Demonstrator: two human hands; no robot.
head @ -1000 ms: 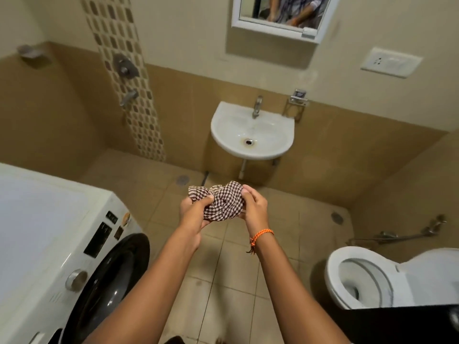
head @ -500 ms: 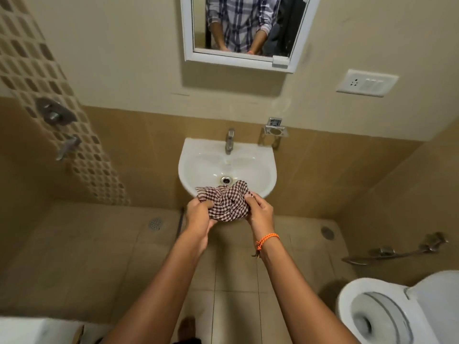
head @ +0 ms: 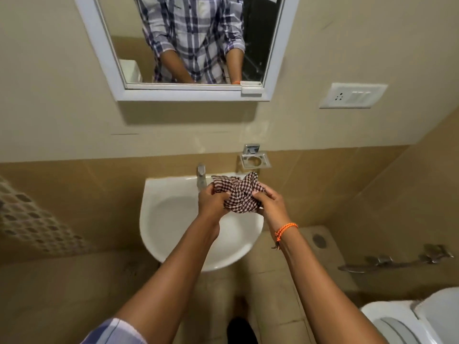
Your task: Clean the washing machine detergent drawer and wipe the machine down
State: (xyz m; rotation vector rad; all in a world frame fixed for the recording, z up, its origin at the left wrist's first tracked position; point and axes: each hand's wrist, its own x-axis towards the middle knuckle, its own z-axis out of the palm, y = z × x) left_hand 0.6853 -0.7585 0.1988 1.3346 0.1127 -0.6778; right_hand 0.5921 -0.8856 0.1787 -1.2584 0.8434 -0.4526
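Left hand (head: 211, 199) and right hand (head: 269, 203) both grip a bunched checked cloth (head: 239, 194), held above the white basin (head: 164, 219), right of the tap (head: 201, 175). Soap dish (head: 255, 161) at one o'clock of the cloth; toilet (head: 407, 321) at five o'clock.

— What is the thing here?
— A brown-and-white checked cotton cloth (head: 239, 194), crumpled into a bunch.
— Where is it?
— It is held above the white ceramic washbasin (head: 173, 219), near the tap, gripped on two sides.
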